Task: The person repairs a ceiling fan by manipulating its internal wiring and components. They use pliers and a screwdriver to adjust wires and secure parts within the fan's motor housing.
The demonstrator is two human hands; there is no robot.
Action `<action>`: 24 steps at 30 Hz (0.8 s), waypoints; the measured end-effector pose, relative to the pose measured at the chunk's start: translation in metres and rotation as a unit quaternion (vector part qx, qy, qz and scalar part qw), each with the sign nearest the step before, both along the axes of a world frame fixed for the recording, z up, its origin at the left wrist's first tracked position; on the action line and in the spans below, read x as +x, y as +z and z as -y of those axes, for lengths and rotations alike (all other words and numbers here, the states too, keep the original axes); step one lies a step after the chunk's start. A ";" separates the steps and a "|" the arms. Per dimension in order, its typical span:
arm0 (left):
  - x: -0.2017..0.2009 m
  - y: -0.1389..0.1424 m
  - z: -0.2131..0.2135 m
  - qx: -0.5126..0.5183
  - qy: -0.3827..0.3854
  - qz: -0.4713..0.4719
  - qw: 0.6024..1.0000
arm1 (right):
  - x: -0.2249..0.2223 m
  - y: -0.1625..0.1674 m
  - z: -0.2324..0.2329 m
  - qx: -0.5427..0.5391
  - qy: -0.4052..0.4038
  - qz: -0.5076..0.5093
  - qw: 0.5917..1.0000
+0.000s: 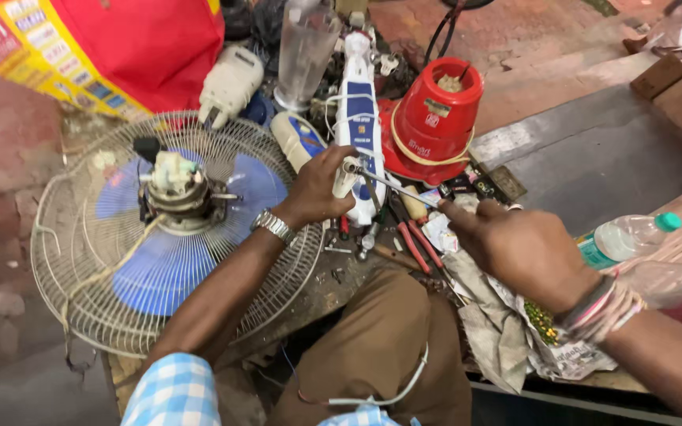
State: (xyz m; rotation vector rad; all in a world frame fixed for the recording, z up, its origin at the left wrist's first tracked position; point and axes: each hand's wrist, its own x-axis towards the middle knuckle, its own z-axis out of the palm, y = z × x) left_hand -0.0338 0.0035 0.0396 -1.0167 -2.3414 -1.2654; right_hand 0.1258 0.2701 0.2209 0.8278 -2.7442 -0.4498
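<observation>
Two bare hands work over a cluttered workbench [593, 158]. The left hand [317, 189], with a metal watch [274, 226] on its wrist, is curled closed around the lower end of a white and blue appliance body [359, 118], which lies lengthwise near the middle of the bench, pointing toward its far edge. The right hand [526, 248], with thread bands [605, 308] on its wrist, is closed around the handle of a thin metal tool [392, 185]; the handle itself is hidden in the fist, and the shaft reaches across to the appliance body, its tip touching the spot just beside the left thumb.

Beside the appliance body, toward the right, stands a red conical housing [436, 110], tilted slightly. Behind them are a clear blender jar [305, 47] and a white appliance base [230, 83]. On the left part of the bench lies a fan [175, 237] on its back, with a wire guard, blue blades and an exposed motor at the centre. Red-handled pliers [416, 244] and small screwdrivers lie on the bench just under the hands. Two clear plastic bottles [633, 237], one with a green cap and one with a blue cap, lie at the right edge. Crumpled newspaper [562, 355] and cloth hang over the near edge, beside the person's brown-trousered knee [380, 347].
</observation>
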 end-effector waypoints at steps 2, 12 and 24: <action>-0.001 0.003 -0.001 0.014 0.008 -0.012 1.000 | 0.008 0.000 0.002 0.087 0.049 -0.058 0.993; 0.006 -0.010 -0.004 -0.047 -0.030 -0.026 0.998 | -0.036 -0.006 -0.034 -0.261 -0.153 0.269 0.914; 0.008 -0.016 -0.011 -0.082 -0.040 -0.050 0.995 | 0.002 0.004 -0.012 -0.081 -0.103 0.002 0.991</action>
